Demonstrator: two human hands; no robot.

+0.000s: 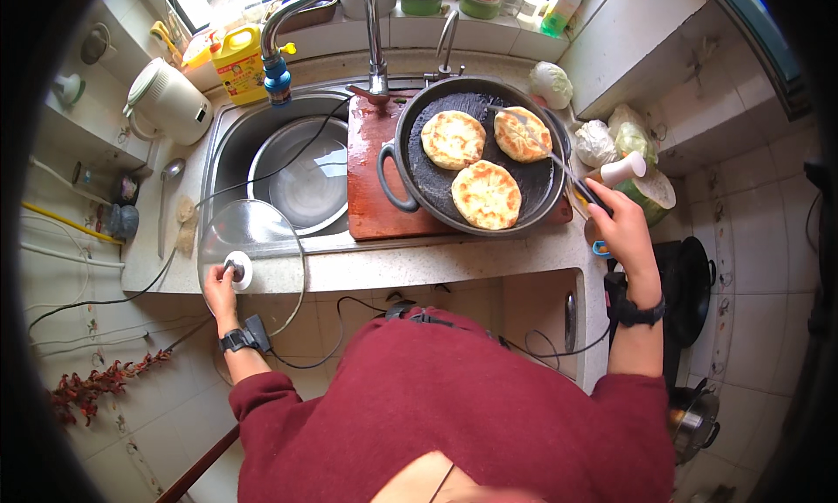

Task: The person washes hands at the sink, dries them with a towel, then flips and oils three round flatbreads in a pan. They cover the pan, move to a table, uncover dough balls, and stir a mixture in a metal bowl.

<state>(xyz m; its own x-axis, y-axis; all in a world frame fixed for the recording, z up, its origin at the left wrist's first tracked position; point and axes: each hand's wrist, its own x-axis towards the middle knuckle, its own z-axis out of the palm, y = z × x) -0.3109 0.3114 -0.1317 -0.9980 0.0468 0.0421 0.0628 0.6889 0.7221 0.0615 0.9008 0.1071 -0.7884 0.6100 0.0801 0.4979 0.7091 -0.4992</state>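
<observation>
My left hand (221,289) grips the knob of a clear glass pan lid (268,241), held at the counter's front edge left of the pan. In my right hand (619,225) is the black handle of a metal spatula (564,167), whose blade reaches over the flatbread at the upper right. Three browned flatbreads lie in a dark round pan (546,205): one at the upper left (453,140), one at the upper right (514,143) and one at the bottom (486,195). The pan rests on a reddish wooden cutting board (370,195) laid across the sink.
A metal basin (298,176) with water sits in the sink under a chrome faucet (373,32). At left stand an electric kettle (171,104), a yellow jug (241,64) and a ladle (171,169). Black cables cross the left counter. Cabbage (550,84) and a cut melon-like vegetable (655,199) lie right.
</observation>
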